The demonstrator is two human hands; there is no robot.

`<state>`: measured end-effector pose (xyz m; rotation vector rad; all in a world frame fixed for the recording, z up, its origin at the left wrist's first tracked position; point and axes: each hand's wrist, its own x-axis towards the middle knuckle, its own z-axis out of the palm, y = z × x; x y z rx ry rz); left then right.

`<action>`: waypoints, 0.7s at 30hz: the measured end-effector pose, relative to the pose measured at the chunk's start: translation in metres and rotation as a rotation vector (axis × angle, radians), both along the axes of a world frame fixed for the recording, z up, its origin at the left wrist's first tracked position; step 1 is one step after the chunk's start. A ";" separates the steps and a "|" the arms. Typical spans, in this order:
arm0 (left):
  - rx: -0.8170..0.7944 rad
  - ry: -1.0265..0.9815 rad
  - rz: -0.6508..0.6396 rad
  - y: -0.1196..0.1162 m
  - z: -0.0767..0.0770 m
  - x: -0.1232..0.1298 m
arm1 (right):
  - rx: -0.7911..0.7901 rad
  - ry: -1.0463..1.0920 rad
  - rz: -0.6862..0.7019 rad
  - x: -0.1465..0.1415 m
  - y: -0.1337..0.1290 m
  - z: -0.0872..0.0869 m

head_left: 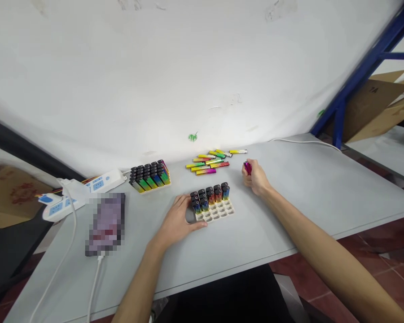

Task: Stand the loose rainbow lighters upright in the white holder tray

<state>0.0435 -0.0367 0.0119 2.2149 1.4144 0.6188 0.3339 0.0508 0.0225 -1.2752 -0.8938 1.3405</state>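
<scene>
My left hand (pixel 177 218) is braced around the left end of a small white slotted tray (pixel 227 208), its thumb along the front edge and its fingers at the back corner. Several blue and red lighters (pixel 210 197) with black ends stand upright in the tray's rear and left slots, while front slots at the right show bare. To the right, off the table, my right hand (pixel 256 177) is closed around a magenta lighter (pixel 247 167), mostly covered by the fingers. Between the tray and the wall lies a loose pile of yellow, green and red lighters (pixel 208 162).
A second tray full of upright lighters (pixel 150 177) stands at the back left. Left of it are a white power strip (pixel 97 184) and a blurred-out phone (pixel 106 224) with a white charging cable (pixel 96 278). A white wall (pixel 188 80) bounds the grey table (pixel 323 179) behind.
</scene>
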 end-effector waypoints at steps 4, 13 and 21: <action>0.011 -0.016 0.000 0.000 -0.001 -0.001 | 0.015 -0.019 0.010 0.001 0.002 -0.003; 0.004 -0.001 -0.001 -0.001 -0.002 -0.001 | 0.008 -0.026 -0.009 0.002 0.003 -0.007; 0.011 0.001 0.005 0.000 -0.001 0.000 | 0.162 -0.192 0.031 -0.003 0.001 -0.011</action>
